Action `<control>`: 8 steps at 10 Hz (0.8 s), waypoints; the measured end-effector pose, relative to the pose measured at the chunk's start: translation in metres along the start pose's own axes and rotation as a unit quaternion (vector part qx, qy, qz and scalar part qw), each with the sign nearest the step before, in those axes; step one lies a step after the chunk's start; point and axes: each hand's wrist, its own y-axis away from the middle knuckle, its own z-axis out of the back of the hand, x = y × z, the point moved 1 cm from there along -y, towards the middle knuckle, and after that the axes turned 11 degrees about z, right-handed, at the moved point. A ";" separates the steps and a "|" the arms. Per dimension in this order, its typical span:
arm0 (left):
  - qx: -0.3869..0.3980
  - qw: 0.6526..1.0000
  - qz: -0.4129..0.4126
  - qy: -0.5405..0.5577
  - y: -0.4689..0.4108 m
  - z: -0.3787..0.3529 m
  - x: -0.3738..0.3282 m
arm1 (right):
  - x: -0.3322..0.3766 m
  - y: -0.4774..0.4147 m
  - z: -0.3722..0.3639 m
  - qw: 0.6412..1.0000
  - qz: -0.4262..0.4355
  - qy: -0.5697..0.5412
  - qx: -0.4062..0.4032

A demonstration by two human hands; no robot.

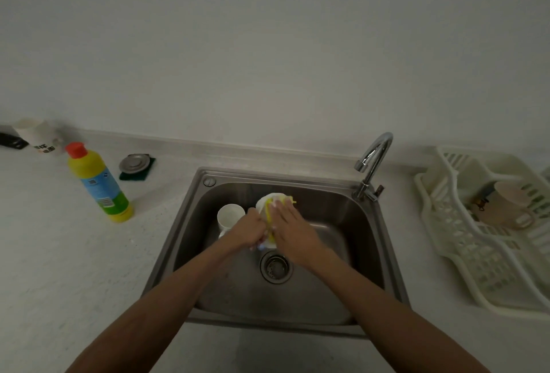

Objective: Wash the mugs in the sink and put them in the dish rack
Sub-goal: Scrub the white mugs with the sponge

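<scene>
**Scrubbing over the sink**

Left hand (247, 230) curled round white mug (263, 202) over sink (342, 217) centre. Right hand (293, 225), fingers flat, presses yellow sponge (269, 213) on it. Second mug (228, 217) stands left in basin. Third mug (506, 205) lies in dish rack (464, 256), far right.

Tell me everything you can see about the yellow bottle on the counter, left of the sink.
The yellow bottle looks like plastic, with a red cap on top and a blue and green label around its body. It stands on its base on the pale counter, left of the sink. Only the counter touches it.
</scene>
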 end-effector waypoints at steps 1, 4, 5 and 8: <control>0.007 1.000 -0.006 -0.003 0.001 -0.003 0.001 | 0.004 0.006 0.011 0.999 0.025 -0.043 -0.020; 0.050 0.996 -0.067 0.018 0.002 0.006 0.015 | -0.027 -0.005 0.013 0.850 -0.290 -0.419 -0.133; 0.060 0.995 -0.074 0.034 0.003 0.007 0.017 | -0.036 -0.003 0.019 0.743 -0.331 -0.568 -0.121; 0.069 0.995 -0.065 0.041 0.008 0.005 0.014 | -0.031 -0.006 0.019 0.872 -0.245 -0.395 -0.156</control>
